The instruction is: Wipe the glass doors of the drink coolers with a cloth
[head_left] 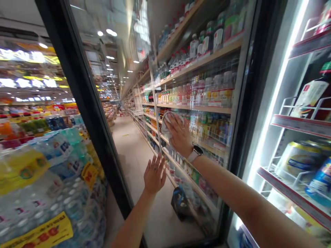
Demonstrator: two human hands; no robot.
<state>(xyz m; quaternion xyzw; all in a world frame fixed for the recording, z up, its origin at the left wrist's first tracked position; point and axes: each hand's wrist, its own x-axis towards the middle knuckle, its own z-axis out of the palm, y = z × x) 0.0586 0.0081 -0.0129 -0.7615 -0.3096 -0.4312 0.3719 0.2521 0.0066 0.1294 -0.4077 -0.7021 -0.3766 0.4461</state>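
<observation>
A glass door (131, 144) with a black frame stands tilted across the middle of the head view. My right hand (178, 134), a watch on its wrist, lies against the glass with its fingers over a whitish cloth (167, 120), pressing it to the pane. Lower and to the left, my left hand (154, 174) is spread at the glass with its fingers apart and nothing in it. A ring shows on one of its fingers.
Lit cooler shelves (297, 189) with cans and bottles are at the right. Stacked bottle packs (59, 172) with yellow price signs fill the left. Through the glass show an aisle, bottle shelves (196, 108) and a dark bag-like object (179, 203) low down.
</observation>
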